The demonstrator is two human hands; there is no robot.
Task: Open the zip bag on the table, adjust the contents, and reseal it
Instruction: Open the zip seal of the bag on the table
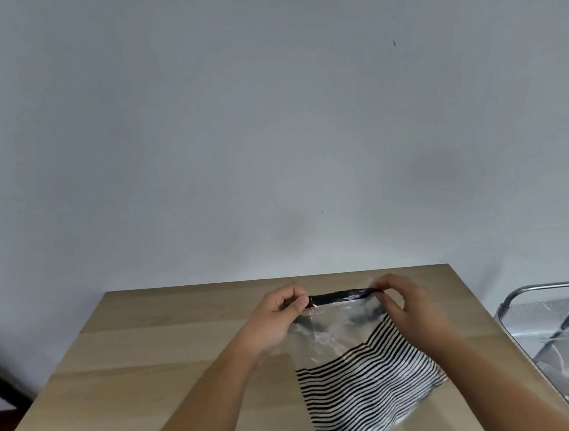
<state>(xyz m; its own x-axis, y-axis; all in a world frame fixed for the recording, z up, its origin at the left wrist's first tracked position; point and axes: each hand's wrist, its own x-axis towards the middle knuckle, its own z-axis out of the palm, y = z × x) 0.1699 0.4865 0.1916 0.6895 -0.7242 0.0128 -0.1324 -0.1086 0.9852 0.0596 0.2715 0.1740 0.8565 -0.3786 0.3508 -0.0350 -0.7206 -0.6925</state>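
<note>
Plastic, clear and glossy, forms the rectangular zip bag [338,334] that lies on the pale wooden table [153,381], right of the table's middle, with its dark zip strip [343,296] at the far end. The film wrinkles and catches the light in its upper part. Inside, filling the lower part of the bag, sits a folded piece of soft fabric with thin black and white stripes [367,390]; its top edge runs level on the left and climbs diagonally towards the right.

The left hand [278,319] pinches the left end of the zip strip between thumb and curled fingers. The right hand [404,304] pinches the right end of the same strip, fingertips bent down over the bag's top corner. Between the two hands the strip is held just off the tabletop and bows slightly upward.

The table shows broad planks with a faint grain and a straight far edge against a plain grey wall [267,113]. To the right of the table stands a metal-framed rack [552,308] with shiny tubing.
</note>
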